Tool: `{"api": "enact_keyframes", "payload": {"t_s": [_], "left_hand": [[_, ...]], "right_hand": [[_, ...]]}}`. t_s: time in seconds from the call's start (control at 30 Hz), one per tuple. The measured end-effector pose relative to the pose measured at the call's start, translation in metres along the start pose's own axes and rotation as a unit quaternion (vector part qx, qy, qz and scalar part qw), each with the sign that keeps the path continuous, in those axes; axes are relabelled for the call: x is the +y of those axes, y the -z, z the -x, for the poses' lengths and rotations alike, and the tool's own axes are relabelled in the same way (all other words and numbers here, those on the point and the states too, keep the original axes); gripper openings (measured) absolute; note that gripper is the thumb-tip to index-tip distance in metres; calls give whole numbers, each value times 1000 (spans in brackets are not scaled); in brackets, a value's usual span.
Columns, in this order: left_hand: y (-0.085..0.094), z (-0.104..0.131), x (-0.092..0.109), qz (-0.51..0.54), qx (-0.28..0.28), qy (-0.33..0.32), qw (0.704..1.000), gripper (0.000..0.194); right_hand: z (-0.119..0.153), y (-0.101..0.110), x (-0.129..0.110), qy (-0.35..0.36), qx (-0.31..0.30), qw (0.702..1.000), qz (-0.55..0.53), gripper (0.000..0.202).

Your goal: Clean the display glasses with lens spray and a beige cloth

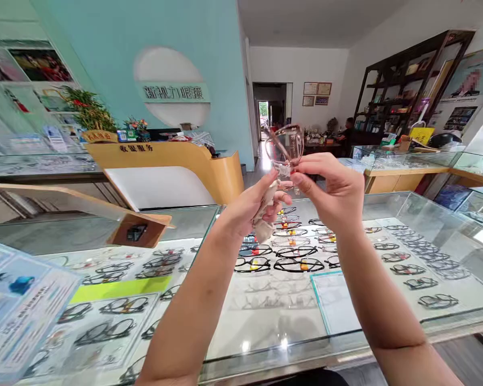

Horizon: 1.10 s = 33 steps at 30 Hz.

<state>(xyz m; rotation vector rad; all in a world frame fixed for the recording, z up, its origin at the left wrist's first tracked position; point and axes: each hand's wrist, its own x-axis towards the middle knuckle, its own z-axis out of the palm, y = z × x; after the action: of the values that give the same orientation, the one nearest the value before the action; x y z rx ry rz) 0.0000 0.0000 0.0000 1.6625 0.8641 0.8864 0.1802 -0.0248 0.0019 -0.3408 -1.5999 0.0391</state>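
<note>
— What's being held up there, over the counter?

— A pair of clear, pinkish glasses, raised above the glass display case. The right hand has thumb and forefinger pinched shut on the lower edge of the frame, so the lenses stand up above the fingertips.

— And the other hand?

— The left hand is curled closed around a pale cloth, and its fingertips come up to the same lower edge, right against the right hand's.

— Is the cloth actually on the lens?

— Can't tell. The spot where both hands meet the frame is crowded, and the frame is see-through, so its outline melts into the doorway behind. The temples are hard to trace too.

— Anything else nearby?

— Rows of dark frames under the glass below the hands, and a leaflet at the left, cut off by the edge.
</note>
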Motion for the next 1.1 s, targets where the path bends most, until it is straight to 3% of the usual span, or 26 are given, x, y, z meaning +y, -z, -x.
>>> {"api": "enact_keyframes", "payload": {"t_s": [0.07,0.17,0.27,0.37,0.4,0.47,0.5,0.67,0.77,0.93,1.1], "left_hand": [[8,6,2,-127,96,-25,987,74],[20,21,8,-308,171,-16,936,60],[31,44,19,-420,139,48,896,59],[39,65,28,-463,102,73,878,60],[40,71,31,-469,96,76,875,61],[43,79,34,-474,93,78,872,62],[44,82,34,-473,93,76,873,62],[50,87,34,-459,83,53,883,62],[53,88,33,-453,76,46,887,62],[55,89,32,-453,81,48,886,61],[53,89,34,-446,73,55,890,60]], "right_hand": [[-1,5,2,-4,18,1000,12,16],[-1,11,11,-24,23,999,43,10],[5,15,36,-68,-17,993,91,3],[20,25,81,-125,-86,973,175,6],[27,31,98,-146,-126,954,229,8],[43,45,132,-184,-281,864,376,14],[50,53,148,-198,-324,834,400,13],[80,89,198,-237,-469,715,461,5],[92,99,215,-251,-521,650,493,31],[104,104,234,-260,-560,588,523,35],[108,109,237,-261,-572,566,533,38]]}}
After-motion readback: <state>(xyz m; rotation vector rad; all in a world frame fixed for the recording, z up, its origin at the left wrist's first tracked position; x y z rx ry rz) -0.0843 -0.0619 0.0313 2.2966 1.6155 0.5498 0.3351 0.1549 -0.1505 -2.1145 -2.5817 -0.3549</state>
